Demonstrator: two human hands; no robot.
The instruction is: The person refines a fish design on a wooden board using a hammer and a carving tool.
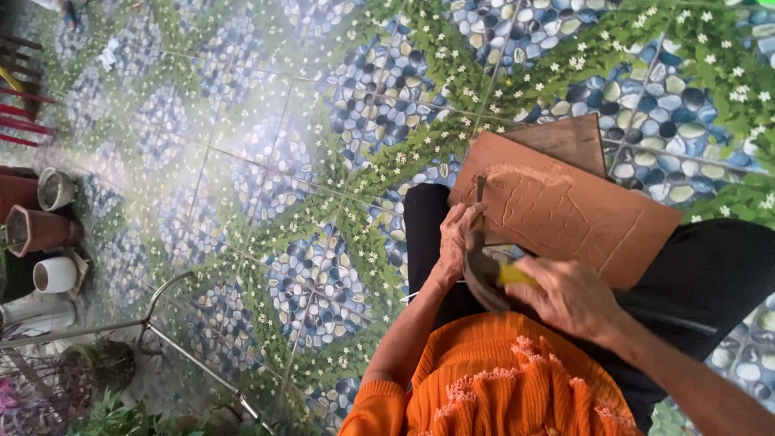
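Clay slab (565,211) on lap; left hand (458,234) grips chisel (479,194), right hand (569,295) clenched round yellow-handled hammer (492,274)

No packages, labels, signs or screens are to be seen anywhere in the view.
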